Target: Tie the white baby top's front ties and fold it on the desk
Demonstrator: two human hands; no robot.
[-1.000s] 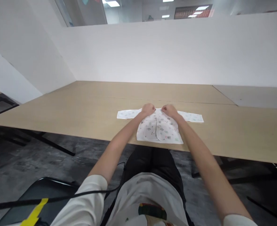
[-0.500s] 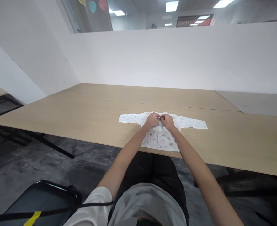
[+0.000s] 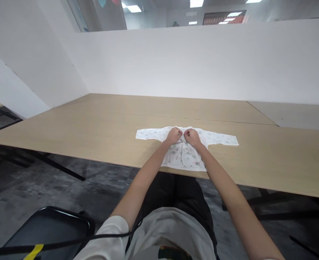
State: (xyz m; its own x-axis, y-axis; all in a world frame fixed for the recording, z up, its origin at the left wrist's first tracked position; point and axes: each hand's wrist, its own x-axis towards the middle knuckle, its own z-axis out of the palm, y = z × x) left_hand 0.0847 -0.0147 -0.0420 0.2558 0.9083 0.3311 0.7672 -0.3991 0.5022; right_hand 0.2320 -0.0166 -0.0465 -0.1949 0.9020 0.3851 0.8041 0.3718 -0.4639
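Observation:
A small white baby shirt (image 3: 185, 159) with a scattered print lies face up, its sleeves stretched out to both sides and its hem near the table's front edge. At the upper front opening, my left hand (image 3: 174, 135) is closed, fingertips pinching the cloth just left of the middle. Close beside it, my right hand (image 3: 192, 137) pinches the opposite edge of the front opening. A narrow gap separates the two sets of fingertips. Any fastener between them is too small to make out.
The shirt rests on a long wooden table (image 3: 89, 126) that runs back to a white wall (image 3: 162, 65). A black chair (image 3: 51, 227) stands at the lower left, with a black cable (image 3: 105, 235) crossing over it to my body.
My fingertips have drawn slightly apart at the front opening. The shirt has stayed in place on the table, while the view has tilted a little.

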